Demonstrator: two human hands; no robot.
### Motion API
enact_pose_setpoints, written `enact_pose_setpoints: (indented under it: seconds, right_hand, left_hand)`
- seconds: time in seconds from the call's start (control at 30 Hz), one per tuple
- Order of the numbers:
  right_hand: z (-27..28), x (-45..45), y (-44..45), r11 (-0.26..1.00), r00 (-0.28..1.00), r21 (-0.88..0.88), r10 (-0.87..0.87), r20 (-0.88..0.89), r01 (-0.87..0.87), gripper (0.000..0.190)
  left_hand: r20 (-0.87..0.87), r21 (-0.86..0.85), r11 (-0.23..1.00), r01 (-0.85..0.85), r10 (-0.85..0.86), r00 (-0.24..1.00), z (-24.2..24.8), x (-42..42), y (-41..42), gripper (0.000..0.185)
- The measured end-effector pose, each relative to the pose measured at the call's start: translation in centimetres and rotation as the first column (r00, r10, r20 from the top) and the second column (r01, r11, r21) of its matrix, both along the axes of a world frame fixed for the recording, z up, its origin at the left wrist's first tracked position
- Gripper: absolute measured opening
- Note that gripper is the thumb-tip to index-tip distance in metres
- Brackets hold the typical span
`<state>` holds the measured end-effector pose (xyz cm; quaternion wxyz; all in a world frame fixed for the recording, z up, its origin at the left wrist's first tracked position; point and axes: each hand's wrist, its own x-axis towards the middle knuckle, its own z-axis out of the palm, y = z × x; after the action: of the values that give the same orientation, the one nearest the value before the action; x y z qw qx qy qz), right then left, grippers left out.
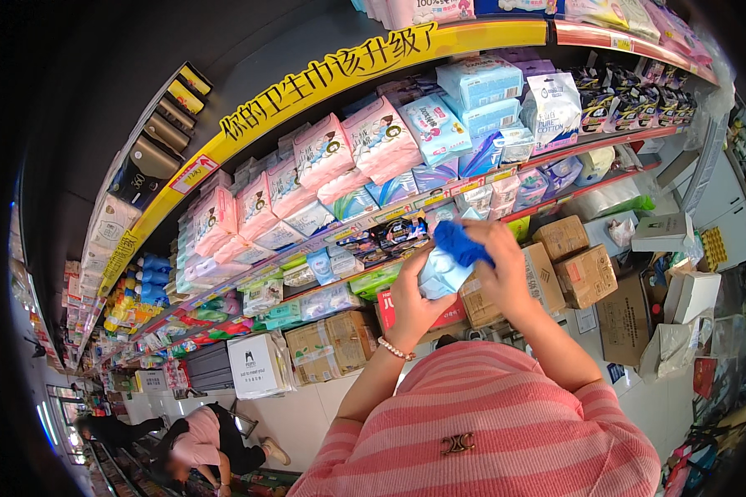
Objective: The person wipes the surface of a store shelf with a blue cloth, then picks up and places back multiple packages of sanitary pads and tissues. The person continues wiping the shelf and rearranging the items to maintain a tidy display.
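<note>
A light-blue and white package is held in my left hand, fingers along its side and thumb underneath. My right hand grips a crumpled blue cloth, which lies against the top of the package. A beaded bracelet circles my left wrist. Both hands are in front of the lower shelves. Behind them, pink packs of sanitary or cotton goods stand in stacks on the shelf, beside light-blue packs and a white cotton pack.
Cardboard boxes and a white box stand on the floor under the shelves. More cartons are stacked at the right. A yellow shelf strip with writing curves above. A person in a pink top bends at the lower left, with another person beyond.
</note>
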<state>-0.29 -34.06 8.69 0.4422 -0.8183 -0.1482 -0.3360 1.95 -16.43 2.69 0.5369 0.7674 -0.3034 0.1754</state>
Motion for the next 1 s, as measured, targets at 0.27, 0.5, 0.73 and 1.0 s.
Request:
enact_pose_setpoints:
  seconds: [0.27,0.5,0.73,1.0]
  right_hand:
    - [-4.8,1.3,-4.1,0.663,0.911,0.739,0.217,-0.349,0.125,0.043]
    - [-4.3,-1.2,-1.1,0.035,0.826,0.984,0.54,-0.163,0.172,0.04]
    - [-1.9,-1.2,0.3,-0.195,0.796,0.966,0.606,-0.016,0.168,0.036]
    - [-3.1,-0.6,-0.2,-0.162,0.8,0.958,0.592,-0.099,0.238,0.032]
  left_hand:
    - [-0.338,-0.287,0.957,0.039,-0.139,0.931,-1.2,-0.6,1.7,0.064]
    - [-0.602,-0.798,0.542,-0.263,-0.723,0.339,-2.0,-0.5,1.0,0.05]
    - [-0.236,-0.26,0.959,-0.109,0.046,0.971,0.1,-0.8,-2.6,0.054]
    - [-0.152,0.127,0.979,0.157,-0.137,0.979,3.1,-0.3,-1.4,0.102]
